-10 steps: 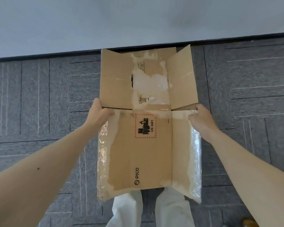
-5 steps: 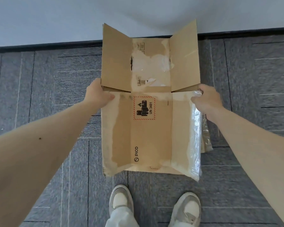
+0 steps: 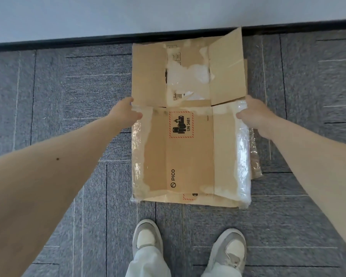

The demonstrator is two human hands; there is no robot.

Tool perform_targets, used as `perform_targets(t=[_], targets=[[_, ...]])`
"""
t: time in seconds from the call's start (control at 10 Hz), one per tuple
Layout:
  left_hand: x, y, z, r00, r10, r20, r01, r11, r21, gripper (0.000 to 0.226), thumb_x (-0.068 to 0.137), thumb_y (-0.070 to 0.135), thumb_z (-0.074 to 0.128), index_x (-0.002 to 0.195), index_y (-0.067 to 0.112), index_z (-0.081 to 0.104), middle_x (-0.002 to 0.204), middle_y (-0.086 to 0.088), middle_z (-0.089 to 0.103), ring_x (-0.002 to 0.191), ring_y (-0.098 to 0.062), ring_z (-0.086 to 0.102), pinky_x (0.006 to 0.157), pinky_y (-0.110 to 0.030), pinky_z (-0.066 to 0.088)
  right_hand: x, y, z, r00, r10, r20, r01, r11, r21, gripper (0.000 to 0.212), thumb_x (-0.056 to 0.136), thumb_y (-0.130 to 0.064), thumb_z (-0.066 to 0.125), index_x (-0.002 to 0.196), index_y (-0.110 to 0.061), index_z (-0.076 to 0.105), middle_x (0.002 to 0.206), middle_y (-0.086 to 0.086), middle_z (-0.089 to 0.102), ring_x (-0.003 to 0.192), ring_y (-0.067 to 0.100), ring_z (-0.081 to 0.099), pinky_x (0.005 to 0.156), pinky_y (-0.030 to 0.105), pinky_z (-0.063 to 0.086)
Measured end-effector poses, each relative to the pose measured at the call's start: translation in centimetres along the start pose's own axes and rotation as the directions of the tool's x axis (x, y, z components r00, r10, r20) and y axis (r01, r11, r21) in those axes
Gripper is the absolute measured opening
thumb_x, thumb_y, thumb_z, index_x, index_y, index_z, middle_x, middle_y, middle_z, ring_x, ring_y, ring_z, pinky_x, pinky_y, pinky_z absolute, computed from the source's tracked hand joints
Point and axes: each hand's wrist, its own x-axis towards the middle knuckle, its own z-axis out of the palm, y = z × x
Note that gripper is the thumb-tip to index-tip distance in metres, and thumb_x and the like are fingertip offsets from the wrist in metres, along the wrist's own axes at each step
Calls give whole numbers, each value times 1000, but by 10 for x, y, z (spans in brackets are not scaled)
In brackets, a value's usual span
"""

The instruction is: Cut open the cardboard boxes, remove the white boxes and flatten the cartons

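In the head view the flattened carton point(image 3: 190, 156) lay on the carpet floor point(image 3: 68, 96), flaps reaching its far edge by the wall. It looked light, stiff in the panels, floppy at the creases and slick with tape, so best taken by the side edges. The left hand point(image 3: 126, 114) and right hand point(image 3: 256, 116) did so, arms outstretched and fingers curled round opposite edges at the flap crease.

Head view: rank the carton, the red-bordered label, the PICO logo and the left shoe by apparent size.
1. Carton
2. Left shoe, partly under the trouser leg
3. Label, nearly the shoe's size, so that order is unsure
4. PICO logo
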Motion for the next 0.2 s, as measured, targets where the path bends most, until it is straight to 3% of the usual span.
perform_targets(t=[0.1,0.2], targets=[[-18,7,-9,1000,21,3,-21,1000,-4,62,95,14,62,152,12,35,150,-12,45,124,-32,54,107,-48,44,-17,-3,-13,999,-15,-33,14,1000,-25,58,98,-2,43,152,-14,28,154,8,33,131,28,40,97,34,38],[-43,20,-26,999,44,8,-44,999,-7,56,96,15,62,148,12,41,146,-13,49,122,-33,55,105,-49,46,-45,-18,-31,1000,-5,-22,4,999,-45,32,95,-1,43,127,-7,48,140,9,46,125,30,46,94,34,40]])
